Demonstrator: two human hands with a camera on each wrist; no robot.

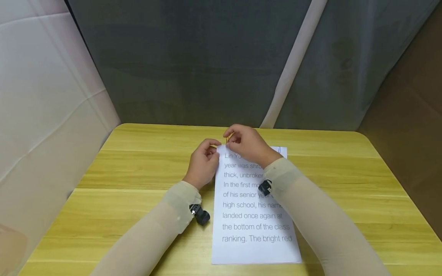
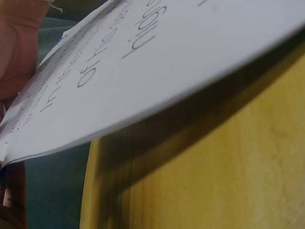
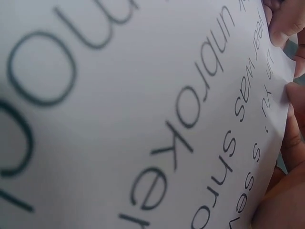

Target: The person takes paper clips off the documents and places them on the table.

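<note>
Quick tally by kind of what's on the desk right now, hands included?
Printed paper stack: 1
Paper clip, small and yellowish, at the stack's top edge: 1
Hands, left hand and right hand: 2
Wooden table: 1
Total: 5

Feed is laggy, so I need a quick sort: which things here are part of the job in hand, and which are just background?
In hand: printed sheets, top-left corner pinched by left hand; small gold clip held by right hand.

Background: yellow table, grey curtain.
</note>
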